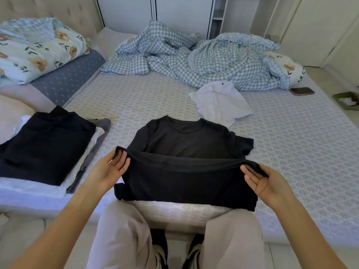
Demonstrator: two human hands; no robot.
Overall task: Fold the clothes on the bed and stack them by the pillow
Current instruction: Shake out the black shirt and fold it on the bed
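Two hands on one black T-shirt (186,140), spread flat at the near edge of the bed (291,144), neckline toward the far side. Left hand (110,169) at the shirt's left hem corner, palm up, cloth pinched between thumb and fingers (124,162), corner draped over the fingertips. Right hand (266,183) at the right hem corner, palm up, fingers nearly straight, hem lying across them; thumb hidden by the cloth, so cannot tell how firmly clamped. Hem raised off the mattress and stretched between both hands, lower half of the shirt hanging down toward the near edge, upper half and both short sleeves flat on the sheet.

Near left: stack of folded clothes (46,144), a black folded garment on top, white and grey layers showing beneath at its right edge, just beside a pale pink pillow (11,115). Well apart from the black T-shirt on the right, but close to its far right shoulder: crumpled white garment (221,101), unfolded, with a small dark button visible.

Far side: rumpled blue-and-white checked duvet (194,55) heaped across the middle and right. Far left: floral quilt (38,45) bundled on a dotted grey-blue cushion (66,78). Far right, near the mattress edge: dark phone (302,91) lying flat, and past the bed a green tissue box (345,100).

Below the hands: legs in pale trousers (124,233), dark shoes (174,253) on the floor against the bed's near side.
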